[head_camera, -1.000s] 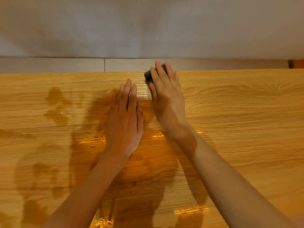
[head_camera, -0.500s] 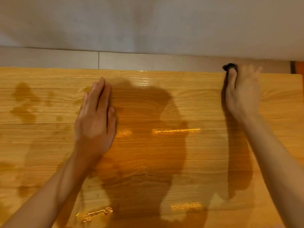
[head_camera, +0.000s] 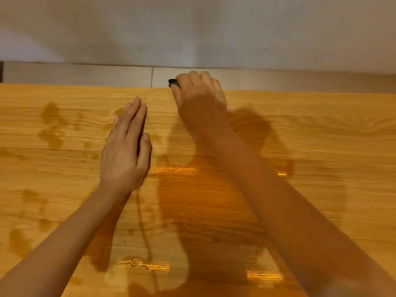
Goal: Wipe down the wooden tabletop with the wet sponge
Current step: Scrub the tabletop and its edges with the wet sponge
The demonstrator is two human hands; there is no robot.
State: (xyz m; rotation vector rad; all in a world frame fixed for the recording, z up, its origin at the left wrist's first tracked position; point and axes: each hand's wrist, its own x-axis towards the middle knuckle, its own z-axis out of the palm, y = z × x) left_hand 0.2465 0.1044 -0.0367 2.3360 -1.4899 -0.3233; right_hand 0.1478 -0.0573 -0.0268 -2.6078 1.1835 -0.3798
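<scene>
At the far edge of the wooden tabletop (head_camera: 321,129): right hand (head_camera: 200,103) closed over the sponge (head_camera: 174,82), only a dark corner showing past the fingers. Left hand (head_camera: 125,151) open, flat, palm down on the wood, holding nothing. Sponge likely soft, light, squashy; best gripped from above, fingers spread. Top is smooth, glossy, grain-patterned; wet film glints near the middle, darker damp blotches (head_camera: 51,125) at left. Slippery when wet, probably.
</scene>
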